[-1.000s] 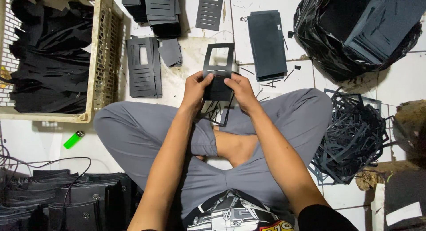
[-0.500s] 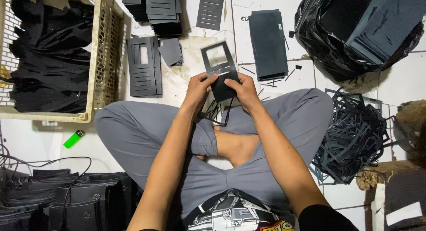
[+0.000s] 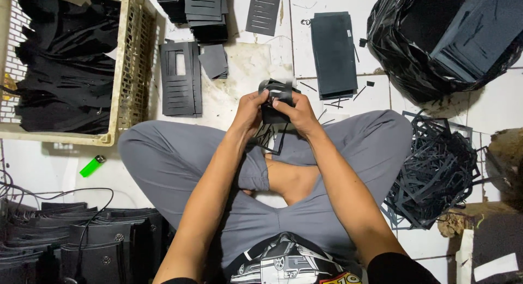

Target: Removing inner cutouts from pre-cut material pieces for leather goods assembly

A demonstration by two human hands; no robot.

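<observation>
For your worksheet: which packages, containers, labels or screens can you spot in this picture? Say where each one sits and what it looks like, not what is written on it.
Black plastic bag: top right on the floor, crinkled, open, holding dark flat sheets.
Cream plastic crate: top left, lattice walls, filled with black pieces.
White label: bottom right corner, small blank-looking rectangle on a dark surface.
No screens in view.

I note a white tiled floor [image 3: 490, 107], grimy near centre. A cream plastic crate [image 3: 126, 71] stands upper left, a black bag [image 3: 403, 49] upper right. Lighting looks even.
</observation>
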